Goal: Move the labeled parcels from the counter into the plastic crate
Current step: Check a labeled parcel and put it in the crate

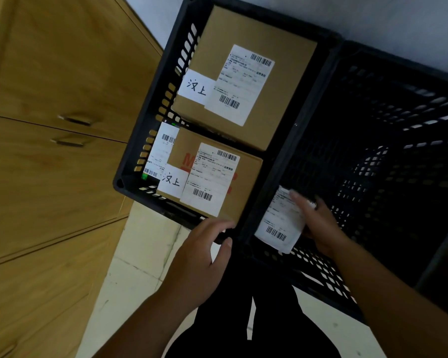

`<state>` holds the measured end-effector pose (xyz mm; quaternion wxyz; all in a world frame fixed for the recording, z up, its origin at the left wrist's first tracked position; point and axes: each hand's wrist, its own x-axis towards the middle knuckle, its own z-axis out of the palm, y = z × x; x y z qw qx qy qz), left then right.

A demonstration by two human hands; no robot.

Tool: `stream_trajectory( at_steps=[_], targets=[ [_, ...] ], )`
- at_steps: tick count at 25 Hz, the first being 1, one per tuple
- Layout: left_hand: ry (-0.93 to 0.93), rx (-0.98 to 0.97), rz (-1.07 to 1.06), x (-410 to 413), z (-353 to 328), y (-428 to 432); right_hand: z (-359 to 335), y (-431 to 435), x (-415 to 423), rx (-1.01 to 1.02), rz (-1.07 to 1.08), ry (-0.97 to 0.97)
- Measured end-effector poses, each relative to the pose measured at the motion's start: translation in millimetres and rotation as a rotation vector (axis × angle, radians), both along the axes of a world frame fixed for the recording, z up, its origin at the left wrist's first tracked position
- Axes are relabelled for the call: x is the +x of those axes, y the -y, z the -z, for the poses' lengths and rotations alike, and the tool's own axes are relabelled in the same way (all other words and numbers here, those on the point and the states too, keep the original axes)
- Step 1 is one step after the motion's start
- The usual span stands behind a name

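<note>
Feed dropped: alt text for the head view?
The right hand holds a white parcel inside the right crate; the left hand grips the rim of the left crate. It holds a far box and a near box, both labeled.

The left hand [204,257] curls over a crate rim [173,209] while the right hand [318,223], reaching farther forward, grips a parcel [279,223].

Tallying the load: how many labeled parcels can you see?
4: far box, near box and a slim parcel beside it, all in the left crate; a fourth parcel in the right hand, inside the right crate. Others may be hidden underneath.
</note>
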<state>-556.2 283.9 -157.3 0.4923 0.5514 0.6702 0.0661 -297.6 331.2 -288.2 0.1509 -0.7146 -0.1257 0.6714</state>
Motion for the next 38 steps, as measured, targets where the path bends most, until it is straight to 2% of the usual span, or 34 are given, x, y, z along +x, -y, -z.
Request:
stream_trajectory(
  at_steps=[3,4,10,12,14,16,20,23,25,28,29,30,34,38],
  targets=[
    [-0.001,0.002,-0.022,-3,6,-2,6,-27,18,0.068,0.1,0.089],
    [-0.001,-0.004,-0.024,-4,8,-2,8,-37,23,0.063,0.064,0.099],
    [-0.006,-0.014,-0.044,-7,24,-3,52,-89,14,-0.042,-0.668,0.152],
    [-0.012,-0.014,-0.05,-8,29,-3,64,-83,6,-0.091,-0.792,0.132],
    [-0.014,-0.011,-0.055,-9,32,-2,71,-73,0,-0.175,-0.828,0.105],
    [-0.012,-0.02,-0.059,-11,35,0,73,-69,-1,-0.201,-0.821,0.096],
    [-0.019,-0.032,-0.058,-12,36,2,78,-62,2,-0.124,-0.807,0.152],
    [-0.024,-0.02,-0.053,-11,36,1,84,-53,-1,-0.074,-0.747,0.108],
    [-0.02,-0.02,-0.044,-10,35,2,77,-57,-1,-0.071,-0.497,0.059],
    [-0.011,-0.014,-0.022,-7,32,5,59,-56,24,-0.025,0.16,0.005],
    [-0.007,-0.009,-0.016,-6,30,6,49,-49,34,-0.001,0.296,-0.047],
    [-0.002,-0.01,-0.014,-5,29,8,40,-34,42,0.014,0.334,-0.134],
    [0.002,-0.041,-0.005,-3,29,17,33,48,32,-0.035,0.062,-0.426],
    [0.017,-0.056,0.017,-5,31,22,44,58,6,-0.051,-0.006,-0.488]
  ],
)
